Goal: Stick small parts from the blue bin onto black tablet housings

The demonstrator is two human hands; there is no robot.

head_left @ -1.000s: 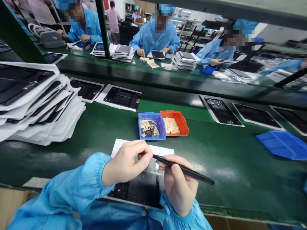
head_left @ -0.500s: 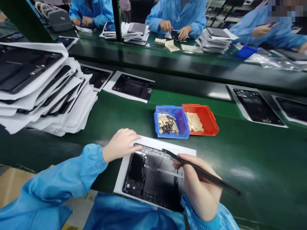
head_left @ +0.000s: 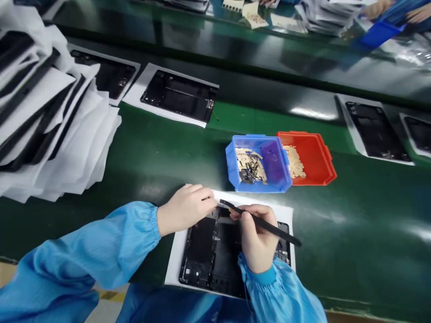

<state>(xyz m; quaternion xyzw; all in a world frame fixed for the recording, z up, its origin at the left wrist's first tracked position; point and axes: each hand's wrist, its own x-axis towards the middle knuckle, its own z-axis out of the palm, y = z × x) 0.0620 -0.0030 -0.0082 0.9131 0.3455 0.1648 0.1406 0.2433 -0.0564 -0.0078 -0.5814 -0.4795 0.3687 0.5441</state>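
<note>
Black tool (head_left: 276, 231) slants, tip upper-left near left hand (head_left: 189, 209), grip unclear; butt lower-right, clamped in right hand (head_left: 258, 240); hands apart.

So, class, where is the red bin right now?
In the head view, the red bin sits right of centre on the bench, beyond the right hand, right of the blue bin.

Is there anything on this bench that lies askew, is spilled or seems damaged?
The tall stack of sheets and dark panels at the left looks askew: its layers fan out unevenly. The blue bin mixes dark pieces with pale ones, perhaps intentionally. No spill or damage is clear.
</note>
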